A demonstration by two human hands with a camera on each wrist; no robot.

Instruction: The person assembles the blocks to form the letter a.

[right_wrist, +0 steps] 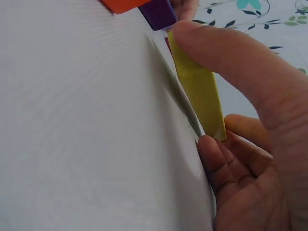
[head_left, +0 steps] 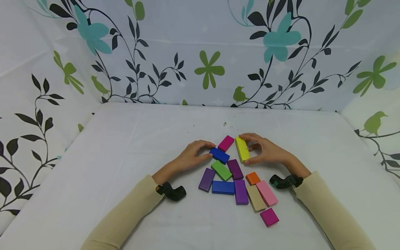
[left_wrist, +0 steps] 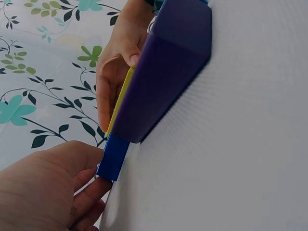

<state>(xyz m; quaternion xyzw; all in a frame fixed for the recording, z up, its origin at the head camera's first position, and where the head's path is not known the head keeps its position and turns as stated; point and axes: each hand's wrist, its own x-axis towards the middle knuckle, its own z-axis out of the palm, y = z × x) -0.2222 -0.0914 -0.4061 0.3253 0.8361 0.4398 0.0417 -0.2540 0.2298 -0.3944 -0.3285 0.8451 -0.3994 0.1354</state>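
My left hand (head_left: 194,155) holds the upper blue block (head_left: 219,156) at its left end, thumb on one side and fingers on the other. The left wrist view shows those fingers right at the blue block's (left_wrist: 113,156) end. With thumb and fingers at its two ends, my right hand (head_left: 268,150) grips a yellow block (head_left: 242,149). In the right wrist view the yellow block (right_wrist: 199,89) lies between thumb and fingers, low over the white cloth. A magenta block (head_left: 226,143) sits between the two hands, its lower end by the blue block.
Below the hands lie a green block (head_left: 222,170), a dark purple block (head_left: 235,169), another blue block (head_left: 223,187), violet blocks, an orange block (head_left: 252,178), a tan block (head_left: 255,198), a pink block (head_left: 266,193) and a small magenta block (head_left: 269,217). A patterned curtain (head_left: 175,31) hangs behind.
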